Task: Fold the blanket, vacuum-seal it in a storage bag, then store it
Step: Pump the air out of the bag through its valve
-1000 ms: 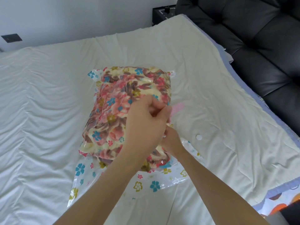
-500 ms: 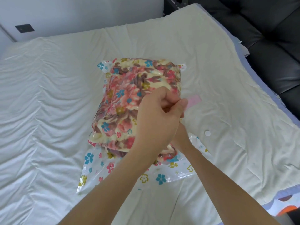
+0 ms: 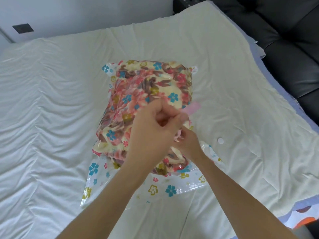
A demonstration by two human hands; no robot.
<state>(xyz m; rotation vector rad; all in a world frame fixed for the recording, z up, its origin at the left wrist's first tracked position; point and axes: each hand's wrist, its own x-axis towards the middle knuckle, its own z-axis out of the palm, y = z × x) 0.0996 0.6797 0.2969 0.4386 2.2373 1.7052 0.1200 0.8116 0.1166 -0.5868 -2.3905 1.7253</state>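
Folded floral blanket [image 3: 146,94] sits inside the clear storage bag [image 3: 110,171] printed with flowers. The bag lies flat on the bed [image 3: 51,100], about mid-bed, a little toward the near edge. Its unfilled plastic end spreads out flat toward us. The film is wrinkled tight over the blanket.

We see the left hand [image 3: 155,125] above the bag's right side, arm crossing in from the near-left. Its fingers [image 3: 170,112] are curled narrow and pinch a pink tab [image 3: 193,107], which sticks out to the right past the bag's edge.

The right hand [image 3: 189,144] is just under and beside the left one, touching the bag's right edge. Its fingers [image 3: 179,138] are curled in — partly hidden by the left hand, so we cannot tell whether they hold anything.

A small white round cap [image 3: 220,140] lies on the bed just right of the right hand, apart from the bag.

Past the bed's right edge is black padded upholstery [image 3: 284,49]. At the near-right corner there is a patterned fabric [image 3: 303,219]. A white wall with a dark socket plate [image 3: 23,28] is beyond the far edge.
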